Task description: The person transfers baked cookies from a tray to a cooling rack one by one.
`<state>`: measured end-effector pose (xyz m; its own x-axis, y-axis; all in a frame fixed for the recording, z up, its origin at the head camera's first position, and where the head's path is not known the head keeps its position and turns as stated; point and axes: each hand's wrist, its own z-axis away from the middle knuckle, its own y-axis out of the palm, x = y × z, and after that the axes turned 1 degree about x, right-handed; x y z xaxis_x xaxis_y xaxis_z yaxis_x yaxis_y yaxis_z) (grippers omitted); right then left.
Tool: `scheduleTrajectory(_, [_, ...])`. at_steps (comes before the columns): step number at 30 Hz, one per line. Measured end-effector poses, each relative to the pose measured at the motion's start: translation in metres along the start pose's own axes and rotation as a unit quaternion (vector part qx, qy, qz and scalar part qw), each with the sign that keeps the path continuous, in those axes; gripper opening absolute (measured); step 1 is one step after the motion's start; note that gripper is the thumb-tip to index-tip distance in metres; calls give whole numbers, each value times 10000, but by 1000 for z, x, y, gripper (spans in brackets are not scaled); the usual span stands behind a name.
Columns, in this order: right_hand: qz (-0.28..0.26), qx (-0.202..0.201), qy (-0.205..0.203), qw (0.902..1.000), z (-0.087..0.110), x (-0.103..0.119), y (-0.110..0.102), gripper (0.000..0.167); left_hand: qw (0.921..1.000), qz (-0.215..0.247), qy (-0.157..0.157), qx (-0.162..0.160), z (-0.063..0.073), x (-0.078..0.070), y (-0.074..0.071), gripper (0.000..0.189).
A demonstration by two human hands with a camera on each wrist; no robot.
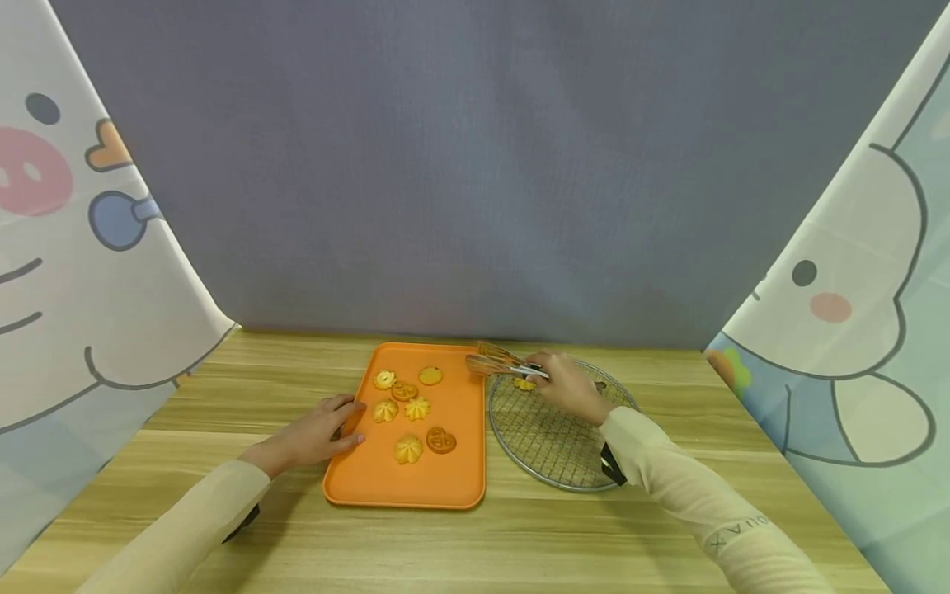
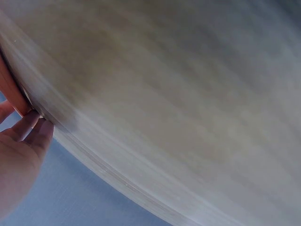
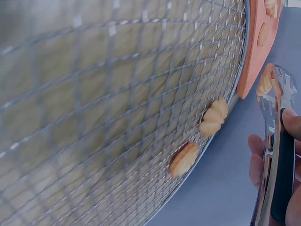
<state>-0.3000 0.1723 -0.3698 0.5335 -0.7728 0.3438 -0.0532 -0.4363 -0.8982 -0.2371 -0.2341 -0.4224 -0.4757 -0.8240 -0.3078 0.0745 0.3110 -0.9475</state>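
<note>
Right hand [image 1: 567, 388]: gripping metal tongs [image 3: 283, 165]
Cookie [image 3: 264, 85]: between tips; we should squeeze lightly
Left hand [image 1: 315, 433]: at orange tray [image 1: 453, 483] edge; pinch, we cannot tell

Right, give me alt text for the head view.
A person's right hand holds tongs near the far right corner of an orange tray, while the left hand touches its left edge. Seven cookies lie on the tray; a round wire rack sits to its right on a wooden table.
</note>
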Motion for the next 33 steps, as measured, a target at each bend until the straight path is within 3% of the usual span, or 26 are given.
scheduleTrajectory(21, [430, -574, 217, 9972, 38, -47, -24, 30, 10000, -2, 19, -34, -1, 0, -1, 54])
scheduleTrajectory(33, [349, -548, 471, 9968, 62, -72, -32, 31, 10000, -62, 11, -55, -1, -1, 1, 53])
